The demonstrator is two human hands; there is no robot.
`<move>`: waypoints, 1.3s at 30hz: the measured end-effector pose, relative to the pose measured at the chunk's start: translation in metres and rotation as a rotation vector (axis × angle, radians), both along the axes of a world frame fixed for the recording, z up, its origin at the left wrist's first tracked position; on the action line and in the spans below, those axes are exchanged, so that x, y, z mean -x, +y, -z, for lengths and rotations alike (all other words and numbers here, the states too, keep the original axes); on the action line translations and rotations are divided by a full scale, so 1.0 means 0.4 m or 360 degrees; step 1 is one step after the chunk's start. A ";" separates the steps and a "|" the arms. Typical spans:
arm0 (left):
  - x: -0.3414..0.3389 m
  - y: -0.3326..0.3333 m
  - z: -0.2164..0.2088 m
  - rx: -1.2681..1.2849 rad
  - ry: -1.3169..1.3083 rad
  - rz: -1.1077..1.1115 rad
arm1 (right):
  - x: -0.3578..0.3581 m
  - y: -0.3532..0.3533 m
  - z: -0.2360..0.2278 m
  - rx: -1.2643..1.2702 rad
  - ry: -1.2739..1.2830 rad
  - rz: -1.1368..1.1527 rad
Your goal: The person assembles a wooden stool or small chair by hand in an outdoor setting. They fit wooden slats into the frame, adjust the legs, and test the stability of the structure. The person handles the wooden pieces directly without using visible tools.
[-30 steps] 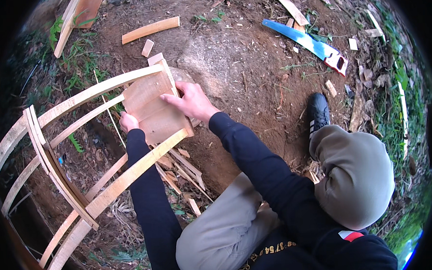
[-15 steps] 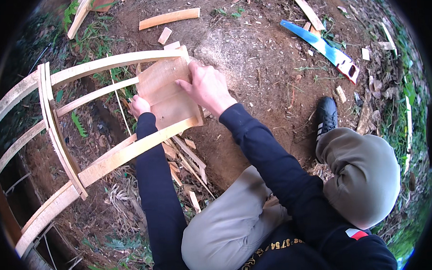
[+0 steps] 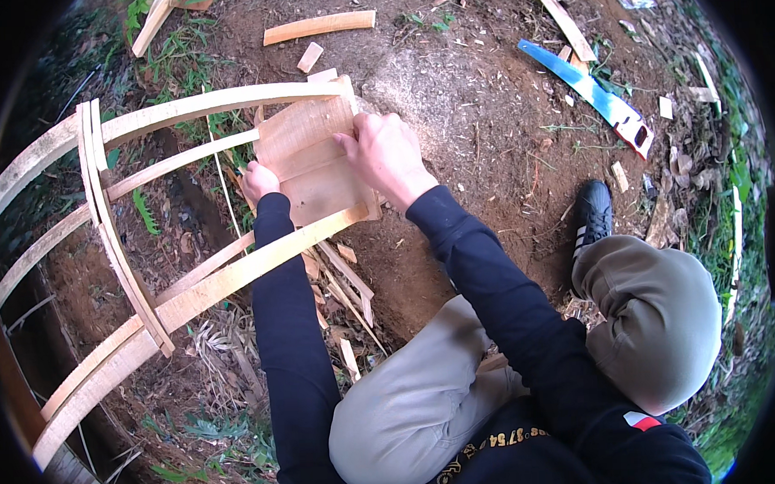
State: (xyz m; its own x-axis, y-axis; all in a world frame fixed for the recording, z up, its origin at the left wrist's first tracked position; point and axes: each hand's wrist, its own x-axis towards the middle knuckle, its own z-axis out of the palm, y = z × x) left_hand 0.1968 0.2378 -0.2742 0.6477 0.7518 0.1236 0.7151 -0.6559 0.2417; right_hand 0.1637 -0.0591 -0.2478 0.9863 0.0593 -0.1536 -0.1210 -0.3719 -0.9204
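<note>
Fingers of right hand [image 3: 390, 158] clasp wooden panel [image 3: 312, 159] by its end. Left hand [image 3: 260, 182] apparently grasps the opposite edge, likely steadying it between curved rails [image 3: 220, 99].

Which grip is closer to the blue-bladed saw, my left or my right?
Right. Your right grip is at the wooden panel's right edge, left of the saw; your left grip is at the panel's left edge, farther from the saw.
</note>
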 end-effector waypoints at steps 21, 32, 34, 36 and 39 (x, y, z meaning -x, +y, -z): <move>-0.004 -0.036 -0.026 -0.0067 0.0232 -0.0048 | 0.025 -0.010 0.108 -0.0843 0.0287 -0.0097; 0.307 -0.216 -0.132 0.0838 -0.1240 0.0832 | 0.035 0.051 0.126 -0.0739 -0.0062 -0.0056; 0.435 -0.307 -0.142 0.0689 -0.0917 0.0450 | 0.019 0.020 0.129 -0.0743 -0.0098 -0.0124; 0.502 -0.330 -0.054 0.0783 -0.0782 0.0279 | 0.003 -0.014 0.084 -0.0885 -0.0095 -0.0208; 0.521 -0.278 0.078 0.1153 -0.1162 0.0030 | -0.042 0.022 0.113 -0.0721 -0.0046 -0.0344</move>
